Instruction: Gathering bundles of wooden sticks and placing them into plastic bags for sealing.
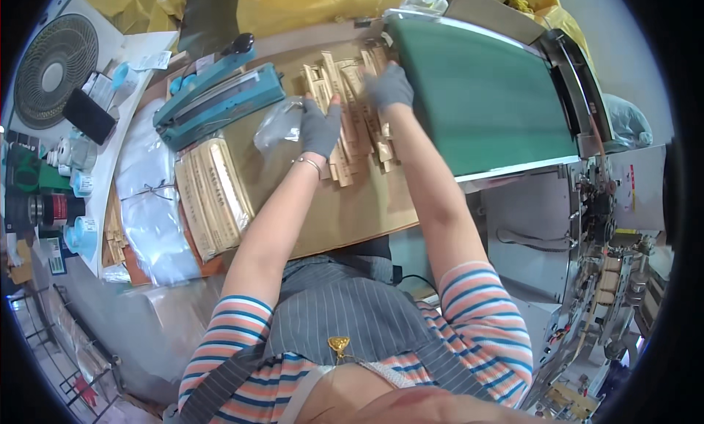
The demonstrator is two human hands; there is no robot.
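1. Possibly risks spilling slim kraft-paper packets (pixel 358 125) onto green conveyor belt (pixel 484 94), if pushed hard while so loosely bunched.
2. Lie on brown cardboard tabletop (pixel 367 211), between both hands.
3. Run far to near along long axes, far ends leaning slightly left, some crossing.
4. With left hand (pixel 321 131), thumb and fingers spread, touches packets without visible clench; with right hand (pixel 392 89), blurred, leaves grip unreadable.
5. Could also snag crumpled clear plastic bag (pixel 279 128) beside left hand, through careless wrist movement.

Brown flat-topped desk (pixel 367 215), mid-frame. On it: loose slender tan paper packets (pixel 350 129), upper centre; crumpled clear plastic bag (pixel 277 126) beside; long teal metal lever device (pixel 220 107), upper left; plastic-wrapped tan bundle (pixel 209 193), centre-left.
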